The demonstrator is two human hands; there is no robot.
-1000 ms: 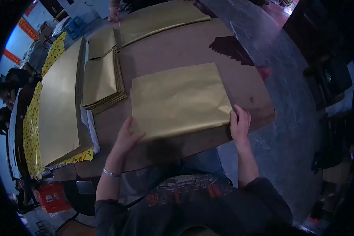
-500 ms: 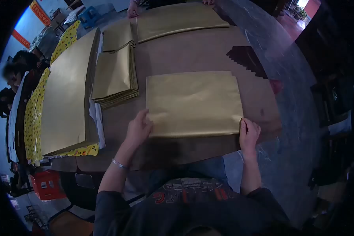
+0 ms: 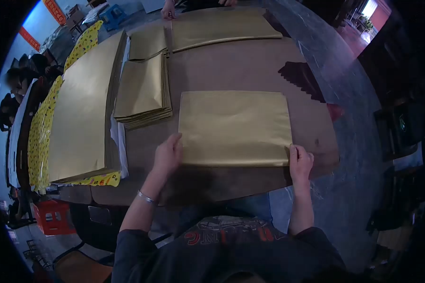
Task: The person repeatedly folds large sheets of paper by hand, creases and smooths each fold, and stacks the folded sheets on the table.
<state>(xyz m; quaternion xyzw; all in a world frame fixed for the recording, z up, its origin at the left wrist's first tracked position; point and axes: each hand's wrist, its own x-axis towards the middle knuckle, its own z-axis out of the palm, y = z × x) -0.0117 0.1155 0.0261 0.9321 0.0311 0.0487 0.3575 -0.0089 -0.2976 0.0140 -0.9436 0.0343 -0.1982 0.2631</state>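
A folded sheet of gold paper [image 3: 233, 127] lies in front of me on the brown tabletop [image 3: 217, 66], its folded edge towards me. My left hand [image 3: 167, 153] is closed at the sheet's near left edge, with thumb and fingers pinching it. At the near right corner my right hand [image 3: 301, 164] grips the paper, thumb on top. To the left of the sheet sits a thick stack of folded gold paper [image 3: 141, 89], and a smaller gold piece [image 3: 148, 43] lies behind it.
A large pile of flat gold sheets [image 3: 82, 108] fills the table's left side over a yellow patterned cloth [image 3: 38, 129]. Across the table, a person's hand [image 3: 168, 9] touches another folded gold sheet [image 3: 224, 27]. Dark red fanned material [image 3: 303, 80] lies at right. A red stool [image 3: 53, 218] stands below left.
The gold sheet looks smoother, with fewer creases near its lower corners. Both my hands stay at its sides. The whole view has shifted slightly.
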